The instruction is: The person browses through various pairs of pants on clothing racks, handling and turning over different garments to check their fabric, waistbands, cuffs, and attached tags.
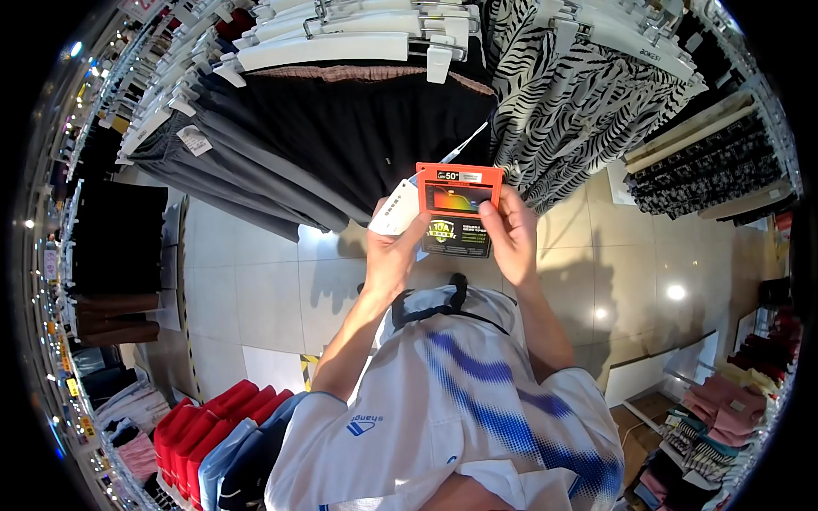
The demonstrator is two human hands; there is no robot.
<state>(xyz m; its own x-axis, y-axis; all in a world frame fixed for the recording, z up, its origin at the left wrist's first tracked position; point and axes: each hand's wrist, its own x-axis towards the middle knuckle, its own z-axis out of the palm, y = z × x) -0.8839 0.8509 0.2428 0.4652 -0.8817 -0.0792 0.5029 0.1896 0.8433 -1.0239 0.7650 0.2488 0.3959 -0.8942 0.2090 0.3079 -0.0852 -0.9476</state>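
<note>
Several hang tags are held between my two hands, in front of black trousers (341,111) on a white clip hanger (341,53). My right hand (515,243) pinches the right side of an orange-red tag (461,176) with a rainbow-coloured panel, thumb on its front. Below it shows a black tag (456,237) printed "10A". My left hand (392,262) is closed on a white tag (397,207) with dark print, its thumb beside the black tag's left edge. A white tag string (467,142) runs from the tags up towards the trousers. My fingers behind the tags are hidden.
Grey trousers (247,162) hang left, and zebra-print trousers (579,102) right. Black garments (119,238) line the left wall. Red garments (213,434) hang at lower left; folded clothes (724,404) lie at lower right. Tiled floor (256,294) shows below.
</note>
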